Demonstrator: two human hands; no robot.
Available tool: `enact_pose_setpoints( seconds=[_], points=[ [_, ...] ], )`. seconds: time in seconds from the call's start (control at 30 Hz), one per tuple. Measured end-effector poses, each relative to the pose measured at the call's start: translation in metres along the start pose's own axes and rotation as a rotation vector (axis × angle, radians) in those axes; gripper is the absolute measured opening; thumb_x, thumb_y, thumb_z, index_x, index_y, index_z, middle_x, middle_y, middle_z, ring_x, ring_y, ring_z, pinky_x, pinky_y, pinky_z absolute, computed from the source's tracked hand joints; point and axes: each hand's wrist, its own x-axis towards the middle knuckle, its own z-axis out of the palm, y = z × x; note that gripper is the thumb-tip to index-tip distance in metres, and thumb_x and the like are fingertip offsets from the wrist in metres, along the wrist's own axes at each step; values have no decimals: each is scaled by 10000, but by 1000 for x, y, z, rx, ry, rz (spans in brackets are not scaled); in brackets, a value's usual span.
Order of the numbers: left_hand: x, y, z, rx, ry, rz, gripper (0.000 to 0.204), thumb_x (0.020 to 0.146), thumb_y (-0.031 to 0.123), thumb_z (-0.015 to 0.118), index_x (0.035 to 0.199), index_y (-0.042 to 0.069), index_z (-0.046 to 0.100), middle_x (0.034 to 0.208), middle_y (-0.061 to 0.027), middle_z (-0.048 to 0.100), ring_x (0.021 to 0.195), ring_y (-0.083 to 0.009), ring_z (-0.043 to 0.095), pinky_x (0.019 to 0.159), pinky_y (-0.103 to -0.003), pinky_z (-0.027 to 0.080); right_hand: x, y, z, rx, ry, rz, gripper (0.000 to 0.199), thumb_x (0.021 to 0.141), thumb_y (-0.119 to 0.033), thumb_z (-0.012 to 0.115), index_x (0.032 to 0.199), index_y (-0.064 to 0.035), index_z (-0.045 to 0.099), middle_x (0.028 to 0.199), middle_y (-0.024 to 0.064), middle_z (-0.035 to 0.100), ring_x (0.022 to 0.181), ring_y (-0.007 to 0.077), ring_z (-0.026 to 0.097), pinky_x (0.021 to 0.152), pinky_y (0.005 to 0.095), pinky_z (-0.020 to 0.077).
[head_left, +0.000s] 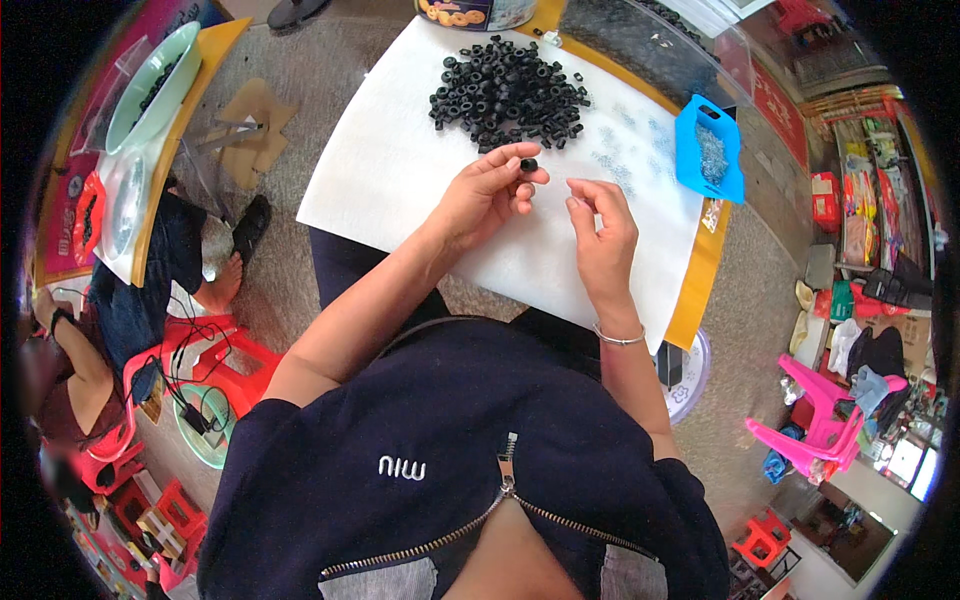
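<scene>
Nearest, the right hand (603, 232) hovers over the white sheet (400, 150) on the worktop, fingers pinched together; whether they hold anything is too small to tell. Just beside it to the left, the left hand (487, 195) pinches a small black rubber ring (528, 164) at its fingertips. Beyond lies the heap of black rubber rings (508, 92), nearer the left hand.

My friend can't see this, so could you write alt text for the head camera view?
Seen from above, a person's left hand pinches a small black ring while the right hand pinches something too small to identify. Both are over a white sheet holding a pile of black rings and a blue tray.
</scene>
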Motion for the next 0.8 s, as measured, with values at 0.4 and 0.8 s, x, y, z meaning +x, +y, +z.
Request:
enact_pose_setpoints(
  seconds=[0.4, 0.8],
  points=[
    [4, -2, -1, -10, -75, 0, 283, 940, 85, 483, 1191, -47, 500, 974, -122, 607, 719, -108, 562, 663, -234, 524, -27, 54, -48, -340, 255, 49, 101, 813, -27, 592, 898, -18, 646, 865, 77, 604, 751, 184, 577, 680, 281, 462],
    [4, -8, 5, 227, -87, 0, 221, 920, 68, 520, 1118, -29, 544, 939, -123, 614, 730, -120, 596, 684, -252, 539, -17, 56, -33, -493, 290, -82, 92, 746, -77, 638, 833, -88, 668, 843, 60, 569, 856, 242, 515, 758, 364, 405]
  ],
)
